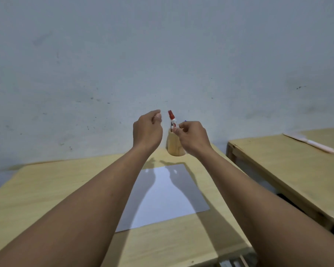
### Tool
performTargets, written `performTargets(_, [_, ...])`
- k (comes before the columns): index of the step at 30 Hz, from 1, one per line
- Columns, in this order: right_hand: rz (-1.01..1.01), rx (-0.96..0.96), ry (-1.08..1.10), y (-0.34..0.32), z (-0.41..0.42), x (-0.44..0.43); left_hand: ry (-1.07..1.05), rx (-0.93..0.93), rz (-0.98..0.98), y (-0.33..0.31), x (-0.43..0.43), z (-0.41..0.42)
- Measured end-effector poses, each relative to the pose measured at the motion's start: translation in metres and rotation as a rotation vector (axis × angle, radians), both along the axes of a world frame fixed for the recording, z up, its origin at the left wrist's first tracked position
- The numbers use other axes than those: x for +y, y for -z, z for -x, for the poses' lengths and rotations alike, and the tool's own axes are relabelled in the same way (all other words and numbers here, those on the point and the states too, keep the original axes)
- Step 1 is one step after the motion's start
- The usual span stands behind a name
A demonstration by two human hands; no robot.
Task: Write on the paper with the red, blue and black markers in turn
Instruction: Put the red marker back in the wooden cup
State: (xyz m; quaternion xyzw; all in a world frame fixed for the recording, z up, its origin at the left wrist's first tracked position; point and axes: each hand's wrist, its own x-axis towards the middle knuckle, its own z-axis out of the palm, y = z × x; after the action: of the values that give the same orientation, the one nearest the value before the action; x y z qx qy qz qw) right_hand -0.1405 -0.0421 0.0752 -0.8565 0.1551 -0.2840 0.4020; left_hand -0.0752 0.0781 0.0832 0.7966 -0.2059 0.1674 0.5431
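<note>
Both bare arms reach out over the wooden table (47, 189), hands raised above its far edge, close to the grey wall (162, 54). The right hand (193, 138) pinches a red marker (173, 120) between thumb and fingertips, gripping the white barrel low down. The marker stands nearly upright, tilted a little to the left, its red cap on top. The other fingers of that hand curl in toward the palm.

The left hand (148, 132) hangs just beside the marker's cap without touching it. Its fingers are curled and drawn together, thumb and forefinger near each other at the top; whether they pinch anything, I cannot tell.

Under the right hand, at the table's far edge against the wall, stands a wooden cup (174, 146). A dark tip and a bit of blue peek out beside the right hand's fingers; they are too hidden to name.

A blank white sheet of paper (166, 197) lies flat in the middle of the table, nearer the right edge, crossed by the shadows of both arms.

A second wooden table (277, 170) stands apart on the right, with a pale pink and white tool (310, 142) lying near its far edge.
</note>
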Motion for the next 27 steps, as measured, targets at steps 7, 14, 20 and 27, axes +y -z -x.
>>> performTargets(7, [-0.004,-0.064,0.063,-0.009,-0.046,-0.056,0.054,0.152,-0.185,0.057,-0.051,-0.05])
performTargets(14, [0.029,-0.102,0.087,-0.001,-0.091,-0.083,0.101,0.312,-0.269,0.088,-0.084,-0.087])
performTargets(20, [0.076,0.086,0.035,0.022,-0.117,-0.091,0.116,0.276,-0.273,0.099,-0.096,-0.093])
performTargets(27, [-0.016,0.158,0.037,0.034,-0.124,-0.092,0.13,0.274,-0.229,0.108,-0.097,-0.097])
